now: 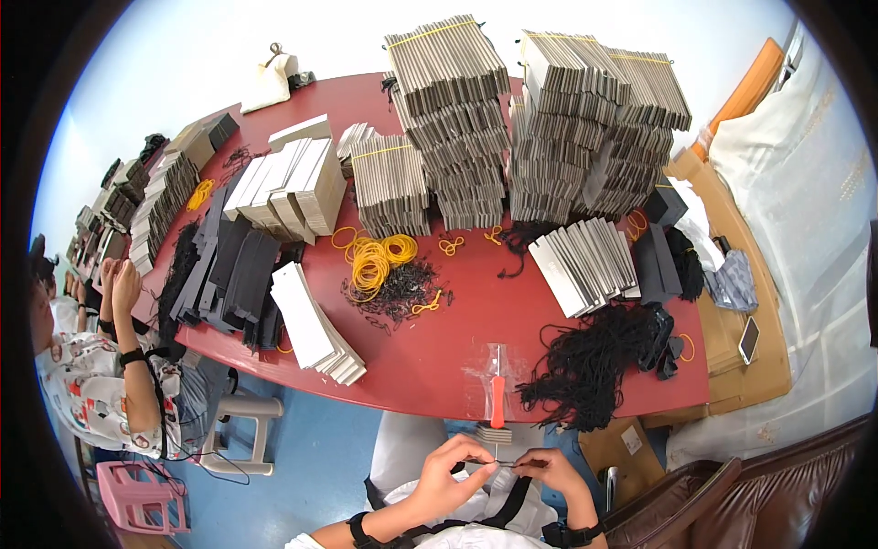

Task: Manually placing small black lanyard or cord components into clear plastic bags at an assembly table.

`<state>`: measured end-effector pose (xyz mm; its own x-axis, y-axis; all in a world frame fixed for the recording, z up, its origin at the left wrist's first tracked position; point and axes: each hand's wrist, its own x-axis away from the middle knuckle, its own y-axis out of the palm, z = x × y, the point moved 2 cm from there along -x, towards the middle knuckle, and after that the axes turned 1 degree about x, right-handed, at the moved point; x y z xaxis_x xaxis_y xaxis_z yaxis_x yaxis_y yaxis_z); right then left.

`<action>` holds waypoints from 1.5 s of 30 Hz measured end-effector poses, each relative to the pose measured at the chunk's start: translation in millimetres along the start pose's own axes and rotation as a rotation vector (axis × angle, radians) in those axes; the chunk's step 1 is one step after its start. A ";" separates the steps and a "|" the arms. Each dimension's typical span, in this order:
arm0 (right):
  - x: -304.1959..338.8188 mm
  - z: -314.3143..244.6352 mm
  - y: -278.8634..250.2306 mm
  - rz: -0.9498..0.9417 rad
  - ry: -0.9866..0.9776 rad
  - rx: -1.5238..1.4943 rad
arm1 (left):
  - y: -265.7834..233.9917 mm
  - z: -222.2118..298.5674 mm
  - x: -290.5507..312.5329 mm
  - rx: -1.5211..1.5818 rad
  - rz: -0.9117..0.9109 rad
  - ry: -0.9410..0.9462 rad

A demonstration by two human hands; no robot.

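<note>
Low over my lap, my left hand pinches a thin black strand, which looks like cord, near its fingertips. My right hand is closed on the other side of the same strand. Just above, a tool with a red-orange handle lies under clear tape at the table edge. A thin pin-like tip points from it down to the strand between my hands. Whether the strand is looped round that tip is too small to tell. A large heap of black cords hangs at the table edge by my right.
On the red table lie yellow rubber bands, small black clip-like pieces, white card strips and grey boards. Tall banded stacks stand behind. A co-worker sits at left; a brown leather chair stands right.
</note>
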<state>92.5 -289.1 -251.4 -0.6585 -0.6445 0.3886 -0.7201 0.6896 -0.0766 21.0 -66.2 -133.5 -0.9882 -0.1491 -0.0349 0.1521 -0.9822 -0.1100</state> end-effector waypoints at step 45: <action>12.7 -177.6 44.0 -0.709 -0.374 -0.236 | -47.5 128.3 -21.6 -0.105 -0.433 0.196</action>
<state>91.3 -208.3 -86.8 -0.1255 -0.9902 -0.0613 -0.9538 0.1034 0.2822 32.8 -30.9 -0.1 -0.9407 0.3048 -0.1490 -0.2613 -0.9310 -0.2548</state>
